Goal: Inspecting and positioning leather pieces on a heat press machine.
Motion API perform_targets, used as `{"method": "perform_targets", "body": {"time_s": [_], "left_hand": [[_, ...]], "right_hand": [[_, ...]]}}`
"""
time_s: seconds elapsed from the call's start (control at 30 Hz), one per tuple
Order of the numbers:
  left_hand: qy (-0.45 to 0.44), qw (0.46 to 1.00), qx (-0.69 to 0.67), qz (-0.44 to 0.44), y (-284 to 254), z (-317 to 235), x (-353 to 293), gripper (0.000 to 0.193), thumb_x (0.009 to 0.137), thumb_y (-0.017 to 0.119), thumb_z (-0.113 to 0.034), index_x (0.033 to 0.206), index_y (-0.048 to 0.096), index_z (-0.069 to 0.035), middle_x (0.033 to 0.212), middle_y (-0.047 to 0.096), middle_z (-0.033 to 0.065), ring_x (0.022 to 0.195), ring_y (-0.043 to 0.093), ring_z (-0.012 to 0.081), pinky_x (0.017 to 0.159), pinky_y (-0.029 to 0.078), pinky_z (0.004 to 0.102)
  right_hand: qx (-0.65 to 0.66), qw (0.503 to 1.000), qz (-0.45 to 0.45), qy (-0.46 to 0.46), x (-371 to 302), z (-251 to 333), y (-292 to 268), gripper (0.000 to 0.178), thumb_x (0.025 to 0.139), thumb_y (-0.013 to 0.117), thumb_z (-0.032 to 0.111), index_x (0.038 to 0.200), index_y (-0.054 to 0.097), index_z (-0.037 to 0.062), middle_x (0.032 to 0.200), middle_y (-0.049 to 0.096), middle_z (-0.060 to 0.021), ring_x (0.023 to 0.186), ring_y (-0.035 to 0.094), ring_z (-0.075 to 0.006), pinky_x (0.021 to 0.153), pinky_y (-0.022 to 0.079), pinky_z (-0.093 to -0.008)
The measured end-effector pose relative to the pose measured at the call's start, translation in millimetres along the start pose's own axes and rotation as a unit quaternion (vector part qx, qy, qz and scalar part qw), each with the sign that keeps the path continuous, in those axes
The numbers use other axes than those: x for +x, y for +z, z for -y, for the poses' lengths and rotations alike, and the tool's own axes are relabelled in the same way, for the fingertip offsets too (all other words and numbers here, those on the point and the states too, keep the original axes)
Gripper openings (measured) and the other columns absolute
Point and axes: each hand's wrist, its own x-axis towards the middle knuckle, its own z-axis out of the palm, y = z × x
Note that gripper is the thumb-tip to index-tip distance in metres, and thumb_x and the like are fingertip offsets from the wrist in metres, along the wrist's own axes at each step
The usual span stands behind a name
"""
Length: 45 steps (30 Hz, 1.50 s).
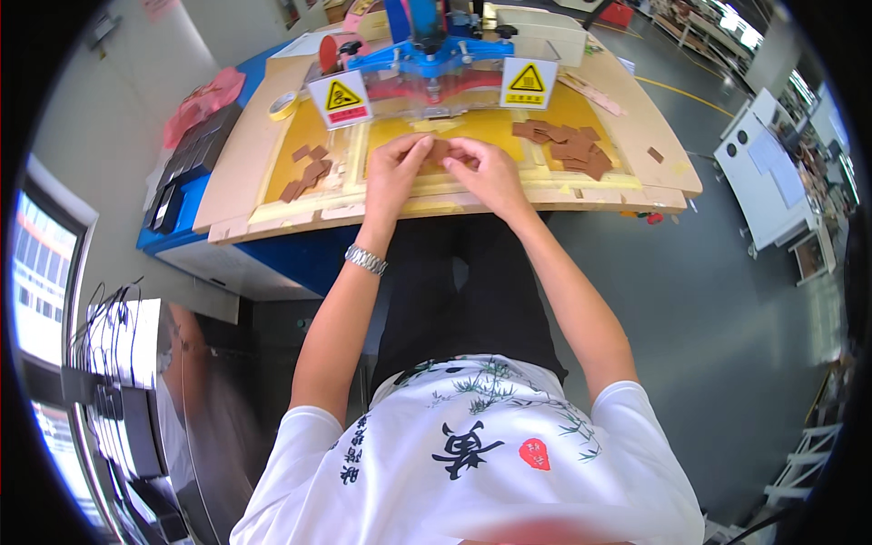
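Note:
My left hand (396, 173) and my right hand (491, 174) meet over the middle of the yellow work surface (490, 130). Between their pinched fingertips is a small flat brown piece (439, 150), like a leather patch, partly hidden by the fingers. A heap of similar brown pieces (574, 151) lies to the right of my right hand. To the left of my left hand is a smaller scatter of brown pieces (313, 171). A single brown piece (655, 154) rests near the table's right edge.
A blue press (427, 54) with a clear guard stands just beyond my hands, flanked by a left warning sign (341, 97) and a right one (528, 84). A tape roll (283, 106) sits back left. Black boxes (195, 150) and a pink bag (207, 102) are farther left.

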Motion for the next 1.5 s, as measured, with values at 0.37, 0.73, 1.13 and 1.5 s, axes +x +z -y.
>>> {"method": "perform_targets", "body": {"time_s": [0.37, 0.73, 1.13, 1.5], "left_hand": [[0.007, 1.000, -0.004, 0.007, -3.7, -0.9, -2.3, 0.025, 0.105, 0.063, -0.001, 0.129, 0.072, 0.000, 0.083, 0.071, 0.0012, 0.077, 0.066, 0.0072, 0.072, 0.055, 0.0249], [-0.009, 1.000, -0.019, 0.013, -3.1, -1.5, -3.5, 0.029, 0.106, 0.064, -0.006, 0.134, 0.070, 0.000, 0.091, 0.076, 0.0035, 0.082, 0.068, 0.0070, 0.076, 0.056, 0.0247], [0.003, 0.999, 0.032, 0.027, -3.7, -3.7, -5.2, 0.033, 0.103, 0.069, -0.003, 0.136, 0.069, -0.001, 0.093, 0.077, 0.0040, 0.085, 0.069, 0.0081, 0.080, 0.057, 0.0245], [0.004, 0.998, 0.029, 0.054, -1.7, -4.5, -3.6, 0.040, 0.098, 0.072, 0.004, 0.138, 0.068, -0.001, 0.103, 0.076, 0.0037, 0.092, 0.070, 0.0079, 0.084, 0.056, 0.0233]], "right_hand": [[0.175, 0.984, 0.022, 0.026, 3.2, -3.6, 8.7, 0.024, 0.100, 0.074, 0.011, 0.119, 0.071, -0.0030, 0.096, 0.080, -0.0057, 0.085, 0.073, -0.0098, 0.078, 0.054, -0.0250], [0.131, 0.991, -0.015, 0.006, 7.7, 6.6, 9.5, 0.030, 0.097, 0.074, 0.006, 0.127, 0.072, 0.0053, 0.088, 0.078, -0.0048, 0.077, 0.068, -0.0062, 0.071, 0.051, -0.0251], [0.092, 0.996, -0.009, 0.004, -3.8, 6.7, 4.8, 0.039, 0.092, 0.079, 0.003, 0.131, 0.073, 0.0065, 0.089, 0.073, -0.0049, 0.073, 0.063, -0.0104, 0.071, 0.054, -0.0290], [0.080, 0.996, -0.026, 0.005, 1.3, 8.1, 5.0, 0.039, 0.091, 0.079, 0.003, 0.130, 0.074, 0.0066, 0.089, 0.073, -0.0055, 0.072, 0.062, -0.0130, 0.072, 0.054, -0.0300]]}}
